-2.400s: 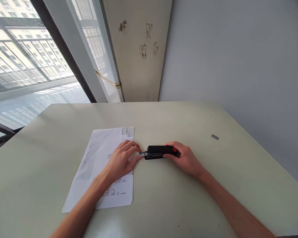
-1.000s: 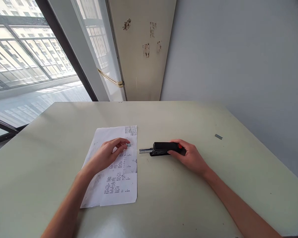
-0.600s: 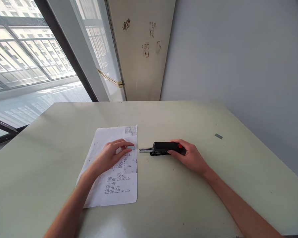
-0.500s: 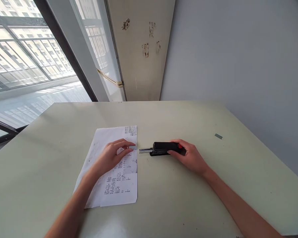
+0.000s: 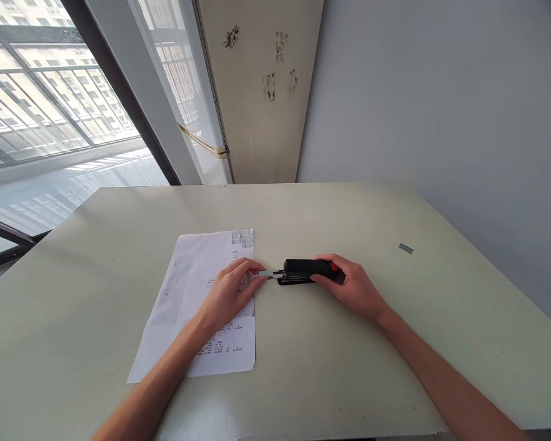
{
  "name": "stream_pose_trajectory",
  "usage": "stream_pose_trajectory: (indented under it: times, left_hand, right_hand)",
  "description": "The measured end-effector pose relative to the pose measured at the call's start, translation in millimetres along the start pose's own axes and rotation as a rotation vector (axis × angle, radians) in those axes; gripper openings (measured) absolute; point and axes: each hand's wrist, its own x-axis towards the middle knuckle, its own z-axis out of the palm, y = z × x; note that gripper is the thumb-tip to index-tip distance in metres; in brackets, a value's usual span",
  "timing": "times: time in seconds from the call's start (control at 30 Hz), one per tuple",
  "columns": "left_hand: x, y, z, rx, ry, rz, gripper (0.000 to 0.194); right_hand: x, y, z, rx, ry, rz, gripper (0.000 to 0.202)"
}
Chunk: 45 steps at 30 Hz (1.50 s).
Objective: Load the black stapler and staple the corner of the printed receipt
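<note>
A black stapler [image 5: 303,270] with a red patch near its rear lies on the table, its metal staple tray [image 5: 279,274] sticking out to the left. My right hand [image 5: 351,283] is wrapped round the stapler's rear end. Between the thumb and fingers of my left hand [image 5: 236,285] is a small grey strip of staples [image 5: 264,273], pinched at the tray's outer end. The strip is at the tray; how far it sits inside I cannot tell. Beneath my left hand and forearm lie printed paper sheets [image 5: 179,288], partly covered.
Another small grey strip [image 5: 406,248] lies on the pale table [image 5: 330,355], to the right of the stapler. A grey wall [image 5: 441,98] stands along the right. At the back are a stained panel [image 5: 261,135] and, to the left, a window [image 5: 50,98].
My left hand has moved right with the strip of staples, from over the paper to the stapler's tray. My right hand keeps its hold on the stapler.
</note>
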Motion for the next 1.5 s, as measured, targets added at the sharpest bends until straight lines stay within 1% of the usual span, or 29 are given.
stream_pose_trajectory:
  times: [0.23, 0.43, 0.63, 0.73, 0.83, 1.0, 1.1, 1.2, 1.33, 1.43, 1.5]
  left_hand:
    - [0, 1, -0.5, 0.050, -0.011, 0.026, 0.028]
    - [-1, 0, 0.0, 0.084, -0.010, 0.061, 0.026]
    - [-1, -2, 0.5, 0.092, -0.015, 0.065, 0.026]
    - [0, -3, -2.1, 0.109, -0.010, 0.068, 0.028]
    - [0, -6, -8.4, 0.110, -0.010, 0.096, 0.029]
    - [0, -11, -21.4, 0.041, -0.115, 0.142, 0.028]
    - [0, -11, -23.4, -0.034, -0.173, 0.195, 0.026]
    - [-1, -10, -18.9, -0.113, -0.193, 0.238, 0.027]
    - [-2, -6, -9.6, -0.197, -0.240, 0.252, 0.027]
    - [-2, -3, -5.6, -0.209, -0.275, 0.269, 0.025]
    - [-2, -2, -4.2, -0.186, -0.285, 0.264, 0.028]
  right_hand:
    - [1, -1, 0, -0.007, 0.003, -0.026, 0.039]
    - [0, -3, 0, -0.017, 0.012, -0.020, 0.042]
    - [0, -1, 0, -0.011, 0.003, -0.022, 0.039]
    - [0, -2, 0, 0.004, 0.000, -0.021, 0.040]
    - [-1, -3, 0, 0.000, 0.008, -0.017, 0.040]
    - [-1, -2, -2, 0.008, -0.007, -0.026, 0.039]
    - [-1, -1, -4, 0.044, -0.053, -0.031, 0.037]
    - [-1, -3, -6, 0.060, -0.094, -0.056, 0.035]
    - [-3, -7, -5, 0.103, -0.182, -0.098, 0.029]
    - [-4, -9, -5, 0.145, -0.218, -0.118, 0.026]
    - [-5, -10, -3, 0.148, -0.225, -0.139, 0.026]
